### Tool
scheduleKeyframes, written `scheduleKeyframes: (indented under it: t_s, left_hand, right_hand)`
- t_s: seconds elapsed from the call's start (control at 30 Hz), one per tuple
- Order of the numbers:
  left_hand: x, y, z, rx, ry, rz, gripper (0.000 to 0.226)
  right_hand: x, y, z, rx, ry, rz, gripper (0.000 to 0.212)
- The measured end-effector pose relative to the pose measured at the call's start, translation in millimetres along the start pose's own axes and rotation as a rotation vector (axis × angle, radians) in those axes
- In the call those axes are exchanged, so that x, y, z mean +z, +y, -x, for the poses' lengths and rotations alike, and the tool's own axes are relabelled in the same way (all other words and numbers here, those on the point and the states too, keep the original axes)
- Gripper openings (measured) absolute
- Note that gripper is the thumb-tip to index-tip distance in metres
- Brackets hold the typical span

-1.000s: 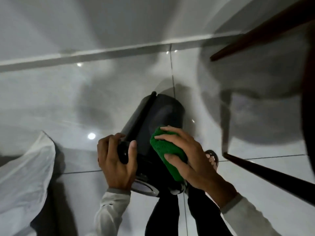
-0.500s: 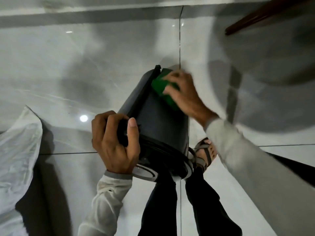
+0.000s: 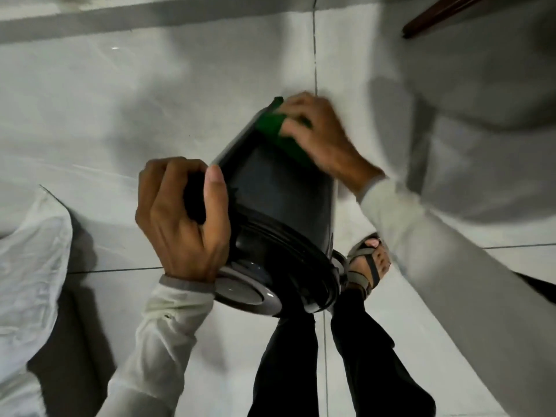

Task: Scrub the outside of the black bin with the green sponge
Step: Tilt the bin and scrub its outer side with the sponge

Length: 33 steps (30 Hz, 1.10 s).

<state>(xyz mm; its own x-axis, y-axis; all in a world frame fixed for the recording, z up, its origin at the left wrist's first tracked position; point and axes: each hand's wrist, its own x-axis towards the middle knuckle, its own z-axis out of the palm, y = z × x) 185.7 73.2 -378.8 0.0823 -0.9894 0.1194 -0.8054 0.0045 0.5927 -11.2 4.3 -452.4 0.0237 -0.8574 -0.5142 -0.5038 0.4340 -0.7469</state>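
Observation:
The black bin is held tilted above the white tiled floor, its lidded top toward me and its base pointing away. My left hand grips the bin's side near the top rim, thumb on the wall. My right hand presses the green sponge flat against the bin's outer wall close to the far base edge. Most of the sponge is hidden under my fingers.
A white crumpled plastic bag lies on the floor at the left. Dark wooden furniture legs reach in at the upper right. My sandalled foot and dark trousers are below the bin. A wall skirting runs along the top.
My right hand has slid the sponge from the bin's near end up along the wall to its far end, where it stays. The left hand's grip is unchanged; the view has closed in.

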Motion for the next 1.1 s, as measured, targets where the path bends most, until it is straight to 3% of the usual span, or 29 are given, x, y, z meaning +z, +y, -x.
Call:
scheduleKeyframes:
  t_s: [0.1,0.17,0.27,0.37,0.43,0.5,0.6,0.67,0.77,0.87,0.93,1.1]
  left_hand:
    - [0.1,7.2,1.7,0.039,-0.031,-0.038,0.040]
    - [0.7,11.2,11.3,0.087,-0.050,-0.048,0.042]
    - [4.4,11.3,16.6,0.092,-0.030,-0.039,0.043]
    - [9.4,14.8,15.6,0.096,-0.029,-0.033,0.051]
    - [12.6,17.9,12.5,0.094,-0.029,-0.034,0.056]
    - [14.4,19.0,9.7,0.103,-0.022,-0.036,0.056]
    - [12.7,14.0,16.7,0.181,-0.040,-0.030,0.052]
    - [7.7,12.1,29.1,0.216,-0.065,-0.015,0.048]
    - [4.9,11.6,39.4,0.181,-0.057,-0.016,0.056]
    - [10.9,21.7,33.7,0.157,-0.039,-0.015,0.057]
    - [11.9,24.3,24.2,0.107,-0.030,-0.017,0.052]
    - [1.2,6.8,13.6,-0.016,0.012,-0.024,0.043]
  right_hand:
    - [10.4,-24.1,78.4,-0.313,-0.143,-0.036,0.046]
    - [2.6,-11.3,82.4,-0.357,-0.158,-0.006,0.048]
    - [-8.9,13.5,32.0,-0.157,-0.024,0.102,0.059]
    - [-13.2,28.6,-16.6,0.169,0.138,0.022,0.039]
    - [-13.5,26.8,-25.8,0.192,0.150,-0.070,0.030]
    - [-7.3,4.9,-2.1,0.027,0.047,-0.148,0.033]
    - [12.3,-18.6,65.3,-0.365,-0.081,-0.158,0.041]
    - [13.6,-5.9,63.9,-0.409,-0.099,-0.063,0.046]
    - [0.3,24.9,9.7,-0.096,0.087,0.058,0.058]
    - [-12.7,44.2,-31.5,0.230,0.165,0.011,0.039]
    - [-13.2,34.1,-24.0,0.135,0.075,-0.038,0.038]
    - [13.7,-3.5,114.8,-0.412,-0.109,-0.179,0.047]
